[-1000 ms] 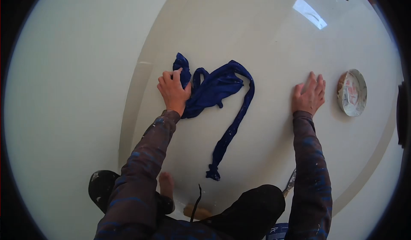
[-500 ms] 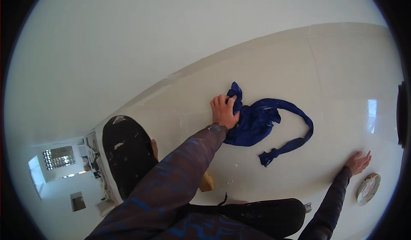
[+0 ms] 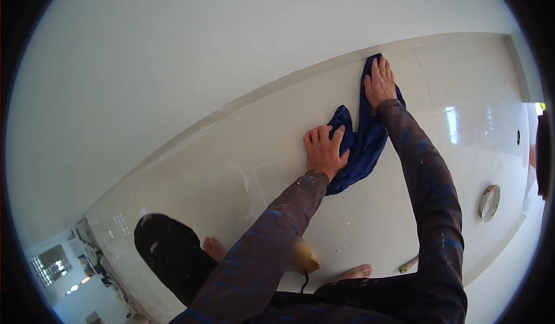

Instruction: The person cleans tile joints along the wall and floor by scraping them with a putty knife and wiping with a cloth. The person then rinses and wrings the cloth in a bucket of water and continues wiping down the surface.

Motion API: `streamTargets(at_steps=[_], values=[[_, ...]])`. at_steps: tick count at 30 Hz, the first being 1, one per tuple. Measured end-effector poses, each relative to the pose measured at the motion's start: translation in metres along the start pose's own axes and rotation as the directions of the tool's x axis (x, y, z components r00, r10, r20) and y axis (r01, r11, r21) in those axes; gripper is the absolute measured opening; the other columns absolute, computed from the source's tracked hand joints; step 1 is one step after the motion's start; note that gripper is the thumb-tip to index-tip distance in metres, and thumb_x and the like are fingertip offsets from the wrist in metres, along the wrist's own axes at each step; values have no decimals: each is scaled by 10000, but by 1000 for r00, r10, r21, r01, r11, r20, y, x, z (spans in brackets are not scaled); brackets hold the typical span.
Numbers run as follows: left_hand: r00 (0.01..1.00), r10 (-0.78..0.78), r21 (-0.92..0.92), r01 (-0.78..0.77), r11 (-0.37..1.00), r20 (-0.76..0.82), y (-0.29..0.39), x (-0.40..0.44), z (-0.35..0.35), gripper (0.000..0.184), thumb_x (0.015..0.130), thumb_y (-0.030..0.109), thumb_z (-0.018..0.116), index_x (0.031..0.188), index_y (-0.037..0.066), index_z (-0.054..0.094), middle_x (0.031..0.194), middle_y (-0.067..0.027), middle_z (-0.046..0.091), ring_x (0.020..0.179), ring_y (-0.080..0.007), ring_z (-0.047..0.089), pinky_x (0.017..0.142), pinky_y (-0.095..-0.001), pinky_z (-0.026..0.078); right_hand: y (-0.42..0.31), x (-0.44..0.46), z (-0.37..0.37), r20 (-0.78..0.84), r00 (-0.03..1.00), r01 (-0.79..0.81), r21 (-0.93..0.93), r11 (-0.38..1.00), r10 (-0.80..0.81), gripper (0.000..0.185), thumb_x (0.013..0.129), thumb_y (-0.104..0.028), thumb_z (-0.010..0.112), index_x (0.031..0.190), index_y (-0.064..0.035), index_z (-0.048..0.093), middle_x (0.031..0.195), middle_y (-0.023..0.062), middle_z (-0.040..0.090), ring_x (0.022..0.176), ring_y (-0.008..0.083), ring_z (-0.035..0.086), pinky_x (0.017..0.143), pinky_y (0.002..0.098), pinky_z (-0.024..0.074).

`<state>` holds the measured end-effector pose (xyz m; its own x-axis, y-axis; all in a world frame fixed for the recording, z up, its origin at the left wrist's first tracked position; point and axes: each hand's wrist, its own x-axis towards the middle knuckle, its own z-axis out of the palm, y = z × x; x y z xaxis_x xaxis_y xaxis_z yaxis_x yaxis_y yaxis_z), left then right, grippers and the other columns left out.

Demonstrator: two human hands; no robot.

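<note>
A dark blue cloth (image 3: 365, 150) lies crumpled on the glossy beige floor (image 3: 277, 127), with one part stretched up to the base of the wall. My left hand (image 3: 326, 149) rests on the cloth's lower left bunch, its fingers bent round the fabric. Higher up, my right hand (image 3: 380, 84) presses flat on the stretched part near the wall, fingers extended. Part of the cloth is hidden beneath both hands and the right forearm.
A round, shallow dish (image 3: 489, 203) stands on the floor at the right. Near my feet are a yellowish block (image 3: 309, 259) and a handled tool (image 3: 409, 264). The white wall (image 3: 202, 46) meets the floor along a low skirting (image 3: 254, 97).
My right hand has moved from beside the dish onto the cloth by the wall. The cloth's long strip, earlier curved out to the right, is now drawn up there. My left hand still holds its bunch.
</note>
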<state>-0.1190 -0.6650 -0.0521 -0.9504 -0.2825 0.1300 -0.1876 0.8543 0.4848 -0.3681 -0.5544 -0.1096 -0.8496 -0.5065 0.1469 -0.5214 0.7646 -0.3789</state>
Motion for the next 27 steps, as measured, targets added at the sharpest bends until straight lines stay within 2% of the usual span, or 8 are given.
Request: streamTargets(at_steps=[2,8,16,18,21,23,24,27], values=[[999,26,-45,-27,999,-20,-4,-4,-2,637,743,273,862,1335,174,650,1230,-106,537,1206,-330,497,1069,-524,361,-13,-3,17,-87,995,-68,-207,976,51,626,1012,-208,514,1569,46,390,1663,270,342,1554,432,300,1265,514,265],[953,256,-109,-241,964,160,-52,-7,-40,570,761,268,862,1269,139,636,1210,-110,527,1194,-329,491,1044,-513,371,-142,-34,38,-134,987,-106,-170,980,84,589,911,-139,568,1470,41,528,1597,245,449,1508,370,395,1188,482,377],[733,446,-197,-405,893,513,-275,-74,-208,645,760,204,841,1336,88,574,1223,-124,533,1175,-343,505,1003,-486,389,-341,-85,107,-157,985,-116,-269,956,75,552,928,-129,529,1424,115,544,1551,333,452,1426,425,438,1042,467,456],[722,434,-183,-403,897,538,-319,-101,-243,645,766,205,842,1344,98,574,1227,-115,535,1180,-332,507,1005,-479,387,-387,-103,123,-126,988,-111,-134,985,94,583,915,-96,537,1457,116,496,1580,329,411,1433,448,438,1062,505,453],[856,222,-79,-209,975,467,-367,-157,-281,585,812,109,778,1334,22,529,1258,-185,525,1187,-396,506,1033,-494,387,-453,-124,141,-102,989,-121,-175,977,105,579,922,-108,538,1456,115,510,1589,332,408,1440,443,435,1020,467,477],[984,-57,-14,60,998,168,-395,-209,-288,508,909,100,716,1348,-14,486,1275,-221,513,1207,-417,498,1075,-489,379,-489,-133,148,-104,990,-105,-142,984,90,574,922,-122,542,1442,119,526,1587,330,414,1442,439,434,1009,453,484],[984,-42,-10,45,999,175,-410,-232,-290,508,909,100,716,1348,-14,486,1275,-221,513,1207,-417,498,1075,-489,379,-505,-138,152,-109,991,-97,-137,986,82,570,921,-137,547,1428,123,542,1585,328,420,1445,434,433,997,438,491],[930,-367,-56,366,929,-12,-434,-297,-306,517,936,130,708,1366,-37,475,1313,-256,503,1252,-439,484,1112,-518,359,-593,-187,180,-35,989,145,34,989,-144,572,902,-154,560,1396,134,576,1580,314,435,1448,419,434,1005,419,498]])
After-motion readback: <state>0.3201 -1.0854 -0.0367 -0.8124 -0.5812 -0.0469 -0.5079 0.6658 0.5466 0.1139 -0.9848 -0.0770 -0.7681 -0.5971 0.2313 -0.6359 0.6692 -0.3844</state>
